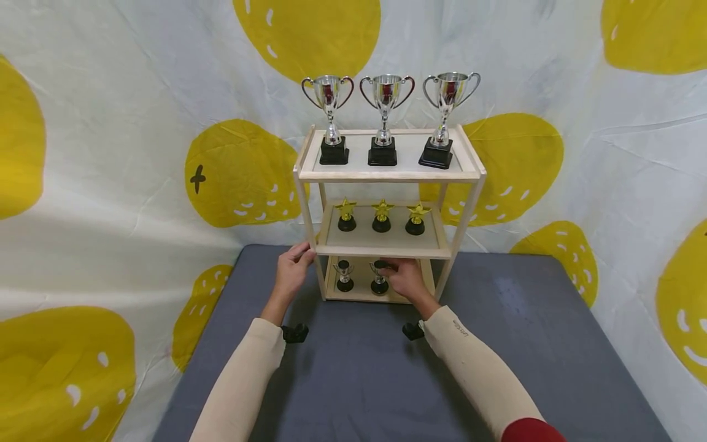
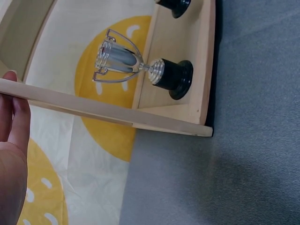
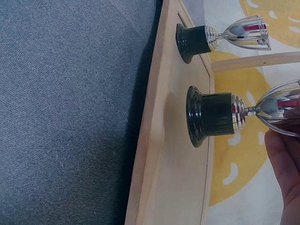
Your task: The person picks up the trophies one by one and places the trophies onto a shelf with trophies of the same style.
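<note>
A three-tier wooden shelf (image 1: pixel 386 252) stands on the table. My left hand (image 1: pixel 293 270) grips its front left post (image 2: pixel 93 104), fingers on both sides of the wood. At the bottom tier, my right hand (image 1: pixel 407 279) holds a small silver trophy cup (image 3: pixel 218 115) with a black base by its cup part. That base is over the tier's middle; whether it touches the board I cannot tell. Left of it, a matching small trophy (image 1: pixel 345 285) stands upright on the same tier. The right hand's fingertips are partly cut off in the right wrist view.
Three gold star trophies (image 1: pixel 382 215) line the middle tier. Three larger silver two-handled cups (image 1: pixel 383 150) stand on the top tier. A grey cloth (image 1: pixel 353 374) covers the table, and a white curtain (image 1: pixel 138 123) with yellow shapes hangs behind.
</note>
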A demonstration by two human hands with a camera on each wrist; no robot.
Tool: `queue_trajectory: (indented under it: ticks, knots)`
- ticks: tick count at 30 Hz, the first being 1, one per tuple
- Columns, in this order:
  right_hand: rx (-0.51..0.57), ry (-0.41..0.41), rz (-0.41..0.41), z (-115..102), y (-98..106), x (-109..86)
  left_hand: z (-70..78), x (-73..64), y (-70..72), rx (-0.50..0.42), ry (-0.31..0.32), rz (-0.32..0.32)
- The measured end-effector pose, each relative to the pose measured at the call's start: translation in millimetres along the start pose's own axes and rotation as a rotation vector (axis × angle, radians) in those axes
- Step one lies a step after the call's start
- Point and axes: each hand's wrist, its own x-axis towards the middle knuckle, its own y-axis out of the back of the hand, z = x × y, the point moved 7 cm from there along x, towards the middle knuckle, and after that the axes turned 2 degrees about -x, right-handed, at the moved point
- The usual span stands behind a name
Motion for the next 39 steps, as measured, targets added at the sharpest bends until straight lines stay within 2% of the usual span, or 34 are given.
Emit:
queue_trajectory:
  ticks: [5, 11, 19, 30, 39]
  knots:
    - [-0.007, 0.027, 0.006, 0, -3, 1.4, -2.1, 0.7, 0.6, 0.006, -0.008, 0.003]
    - [-0.009, 0.013, -0.017, 2, -8, 4.6, -2.3, 0.3, 1.6, 0.010, -0.015, 0.003]
    - [-0.003, -0.001, -0.028, 6, -12, 9.0, -0.8, 0.3, 2.7, -0.020, -0.073, 0.015]
    - [-0.009, 0.022, -0.038, 7, -15, 9.7, -2.2, 0.6, 0.7, -0.010, 0.015, 0.001]
    - [0.027, 0.047, -0.040, 9, -16, 9.9, -0.1, -0.3, 1.0, 0.000, 0.012, 0.003]
